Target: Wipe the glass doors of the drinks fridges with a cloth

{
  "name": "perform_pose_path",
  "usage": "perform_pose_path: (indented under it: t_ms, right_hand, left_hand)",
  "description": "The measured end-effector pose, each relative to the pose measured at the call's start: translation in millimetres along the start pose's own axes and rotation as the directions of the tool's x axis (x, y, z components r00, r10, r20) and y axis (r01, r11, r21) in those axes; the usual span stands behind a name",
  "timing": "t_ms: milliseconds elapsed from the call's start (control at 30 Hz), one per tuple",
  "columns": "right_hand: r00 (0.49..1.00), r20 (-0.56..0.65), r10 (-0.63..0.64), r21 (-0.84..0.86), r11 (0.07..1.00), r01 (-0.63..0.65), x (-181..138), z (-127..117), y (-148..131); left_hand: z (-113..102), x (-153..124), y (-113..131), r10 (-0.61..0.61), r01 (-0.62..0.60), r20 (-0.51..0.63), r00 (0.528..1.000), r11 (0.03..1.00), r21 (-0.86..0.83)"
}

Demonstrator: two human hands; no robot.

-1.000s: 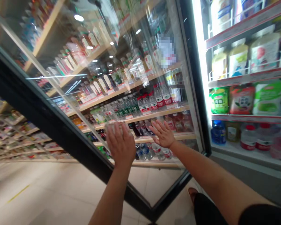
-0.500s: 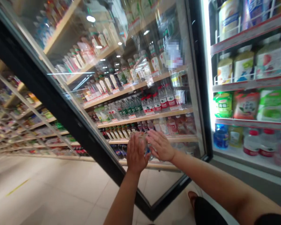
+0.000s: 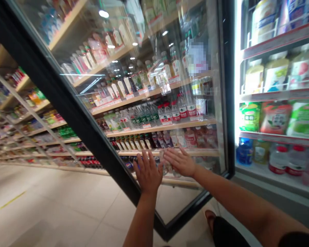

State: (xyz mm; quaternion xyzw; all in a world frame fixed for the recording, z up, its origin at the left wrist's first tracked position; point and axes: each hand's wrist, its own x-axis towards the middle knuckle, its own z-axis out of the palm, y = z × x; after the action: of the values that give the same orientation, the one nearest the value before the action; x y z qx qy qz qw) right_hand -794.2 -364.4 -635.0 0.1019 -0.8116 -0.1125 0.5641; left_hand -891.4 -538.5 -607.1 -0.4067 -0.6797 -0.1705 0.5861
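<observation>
A glass cooler door (image 3: 180, 202) with a black frame stands swung open in front of me. My left hand (image 3: 148, 173) is raised at the lower part of the glass, palm toward it, fingers stretched and spread. Close beside it, my right hand (image 3: 180, 163) lies slanted with its fingers extended and close together, pointing left. Both hands appear to be on the pane or right at it; exact contact is hard to make out. Between them shows a pale, blurred patch, perhaps a reflection. Neither hand visibly holds anything.
To the right, the lit cooler (image 3: 275, 137) has shelves of bottles and pouches. Through the glass, wooden shelves (image 3: 154, 128) carry several rows of drinks. More store shelving (image 3: 41, 133) runs off left above the tiled floor (image 3: 67, 206). My foot (image 3: 210, 219) is near the door's bottom corner.
My left hand has shifted slightly left and its fingers have spread apart. The right hand has moved a little right and down, so the gap between them is wider.
</observation>
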Motion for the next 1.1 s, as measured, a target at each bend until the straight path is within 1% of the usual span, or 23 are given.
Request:
perform_pose_path:
  t_ms: [33, 67, 100, 133, 167, 200, 267, 333, 367, 433, 500, 567, 633, 700, 800, 867, 933, 1033, 1100]
  right_hand:
    - [0.995, -0.021, 0.094, -0.019, 0.995, -0.094, 10.7, -7.0, 10.9]
    - [0.978, -0.05, 0.204, -0.033, 0.978, -0.206, 21.6, -12.9, 20.6]
    - [0.95, -0.077, 0.304, -0.036, 0.951, -0.307, 30.8, -17.2, 28.3]
    - [0.923, -0.098, 0.371, -0.026, 0.927, -0.375, 36.1, -19.3, 33.1]
    - [0.909, -0.114, 0.401, -0.007, 0.915, -0.405, 36.5, -18.9, 34.7]
    - [0.907, -0.129, 0.401, 0.017, 0.915, -0.402, 31.5, -16.2, 33.3]
    - [0.921, -0.152, 0.358, 0.056, 0.934, -0.354, 9.8, -6.1, 23.9]
    - [0.937, -0.164, 0.31, 0.065, 0.951, -0.303, -13.6, 4.5, 13.4]
    - [0.942, -0.163, 0.293, 0.059, 0.956, -0.287, -20.0, 7.8, 10.6]
    - [0.95, -0.156, 0.269, 0.039, 0.963, -0.266, -14.9, 7.5, 12.8]
    - [0.949, -0.152, 0.277, 0.027, 0.961, -0.276, 10.6, -0.2, 24.0]
    - [0.932, -0.162, 0.325, 0.039, 0.946, -0.323, 40.4, -8.9, 36.2]
    - [0.907, -0.193, 0.375, 0.066, 0.927, -0.369, 54.9, -11.9, 40.3]
    - [0.892, -0.224, 0.393, 0.084, 0.919, -0.384, 45.1, -6.5, 32.2]
    - [0.906, -0.222, 0.36, 0.069, 0.933, -0.353, 8.1, 9.6, 8.8]
    - [0.915, -0.212, 0.343, 0.058, 0.939, -0.339, -2.1, 16.4, 0.1]
    - [0.911, -0.213, 0.353, 0.07, 0.936, -0.346, 12.7, 14.9, 4.1]
    - [0.885, -0.24, 0.4, 0.124, 0.916, -0.381, 60.2, 1.9, 23.6]
    - [0.868, -0.253, 0.428, 0.159, 0.903, -0.399, 80.1, -5.2, 30.2]
  left_hand:
    - [1.2, 0.4, 0.7, 0.002, -0.002, -0.003, 1.0, 1.0, 0.03]
    - [2.0, 1.0, 1.4, 0.004, -0.004, -0.002, 1.0, 0.998, 0.063]
    - [2.5, 1.8, 2.0, 0.007, -0.007, 0.002, 1.0, 0.996, 0.09]
    - [2.6, 2.5, 2.5, 0.008, -0.009, 0.007, 1.0, 0.994, 0.105]
    - [2.3, 3.0, 3.1, 0.01, -0.012, 0.012, 1.0, 0.994, 0.109]
    - [1.8, 3.4, 3.6, 0.011, -0.013, 0.016, 1.0, 0.994, 0.109]
    - [0.7, 3.8, 4.4, 0.018, -0.019, 0.01, 1.0, 0.993, 0.116]
    - [0.2, 3.9, 4.7, 0.032, -0.031, -0.003, 0.999, 0.991, 0.131]
    - [0.2, 3.9, 4.6, 0.037, -0.036, -0.009, 0.999, 0.99, 0.138]
    - [1.1, 3.8, 4.1, 0.04, -0.038, -0.015, 0.999, 0.99, 0.137]
    - [2.3, 3.6, 3.3, 0.031, -0.028, -0.018, 0.999, 0.992, 0.12]
    - [3.2, 3.2, 2.9, 0.015, -0.013, -0.017, 1.0, 0.996, 0.088]
    - [3.5, 2.8, 2.9, -0.002, 0.003, -0.013, 1.0, 0.999, 0.05]
    - [3.4, 2.3, 3.2, -0.012, 0.013, -0.008, 1.0, 1.0, 0.027]
    - [3.4, 1.8, 3.2, -0.008, 0.008, -0.007, 1.0, 0.999, 0.04]
    - [3.8, 1.6, 2.6, -0.005, 0.005, -0.004, 1.0, 0.999, 0.047]
    - [4.5, 1.6, 1.8, -0.008, 0.008, -0.002, 1.0, 0.999, 0.044]
    - [5.8, 1.8, 0.8, -0.003, 0.003, -0.002, 1.0, 0.998, 0.063]
    - [6.4, 1.6, 0.6, -0.002, 0.002, 0.001, 1.0, 0.997, 0.074]
